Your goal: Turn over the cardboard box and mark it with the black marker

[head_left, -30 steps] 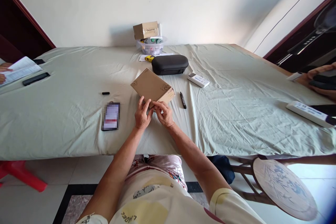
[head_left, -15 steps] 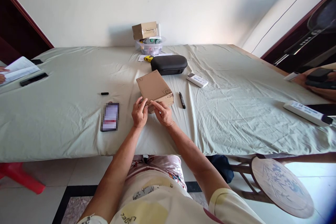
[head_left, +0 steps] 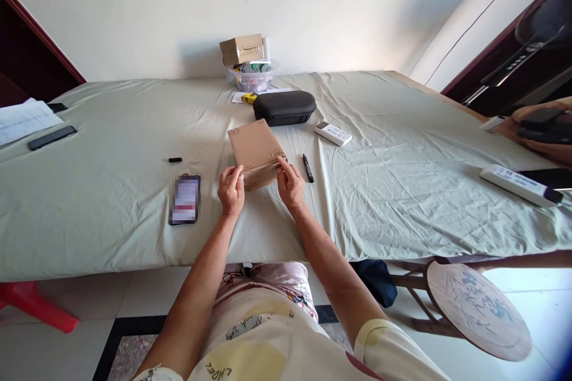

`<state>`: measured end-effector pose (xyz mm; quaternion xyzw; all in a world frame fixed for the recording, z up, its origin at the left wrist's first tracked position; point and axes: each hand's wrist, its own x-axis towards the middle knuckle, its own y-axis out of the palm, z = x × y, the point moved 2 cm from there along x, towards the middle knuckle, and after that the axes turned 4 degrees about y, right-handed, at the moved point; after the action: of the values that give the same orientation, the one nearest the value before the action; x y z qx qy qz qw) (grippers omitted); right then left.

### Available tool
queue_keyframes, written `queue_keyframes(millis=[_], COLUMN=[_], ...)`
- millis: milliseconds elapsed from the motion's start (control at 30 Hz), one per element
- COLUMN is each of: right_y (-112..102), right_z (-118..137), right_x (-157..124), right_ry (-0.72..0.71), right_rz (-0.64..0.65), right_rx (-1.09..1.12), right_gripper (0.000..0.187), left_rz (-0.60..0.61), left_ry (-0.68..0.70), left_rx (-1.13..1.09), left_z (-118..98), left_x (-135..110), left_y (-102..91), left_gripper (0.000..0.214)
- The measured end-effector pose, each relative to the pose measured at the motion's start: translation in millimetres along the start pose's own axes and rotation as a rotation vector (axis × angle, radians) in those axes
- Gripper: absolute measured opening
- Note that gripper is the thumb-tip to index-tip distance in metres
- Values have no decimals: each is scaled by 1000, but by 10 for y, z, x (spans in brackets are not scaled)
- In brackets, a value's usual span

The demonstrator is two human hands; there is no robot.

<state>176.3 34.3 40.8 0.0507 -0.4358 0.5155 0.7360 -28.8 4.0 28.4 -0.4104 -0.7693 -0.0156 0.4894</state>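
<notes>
A brown cardboard box (head_left: 257, 143) with dark curl marks at its corners lies on the cloth in front of me, its lid down. At its near left corner my left hand (head_left: 231, 191) is closed, with thumb and fingertips gripping the edge. My right hand (head_left: 290, 184) pinches the near right corner in the same way, so the front face shows between the two hands. A black marker pen (head_left: 308, 168) rests just right of my right hand. Its small black cap (head_left: 175, 160) lies apart on the left, above a phone (head_left: 185, 199) with a blurred screen.
Behind the box are a black zip case (head_left: 284, 108), a yellow tape measure (head_left: 249, 97) and a clear tub (head_left: 252, 79) topped by another carton (head_left: 241, 49). A white device (head_left: 333, 133) lies right of the case. Another person's hands (head_left: 543, 131) hold something dark at far right.
My right hand has slid right along the box's front edge to its right corner, while my left hand stays at the left corner. The view has shifted slightly.
</notes>
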Motion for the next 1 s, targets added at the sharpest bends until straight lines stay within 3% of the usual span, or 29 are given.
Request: queue_keyframes(millis=[367,700,1000], right_y=[57,161,96], right_z=[-160,-190,-40], right_x=[-5,-25,3], right_ry=[156,360,358], right_rz=[-25,182,452], right_rx=[56,-113,-432], right_gripper=[48,47,40], left_rz=[-61,-95,-36], left_ry=[-14,-132,-211], left_rx=[-21,-34,-54], left_z=[44,149,259], left_x=[6,-61,-126], left_y=[-29,30,89], left_gripper=[52,38,33])
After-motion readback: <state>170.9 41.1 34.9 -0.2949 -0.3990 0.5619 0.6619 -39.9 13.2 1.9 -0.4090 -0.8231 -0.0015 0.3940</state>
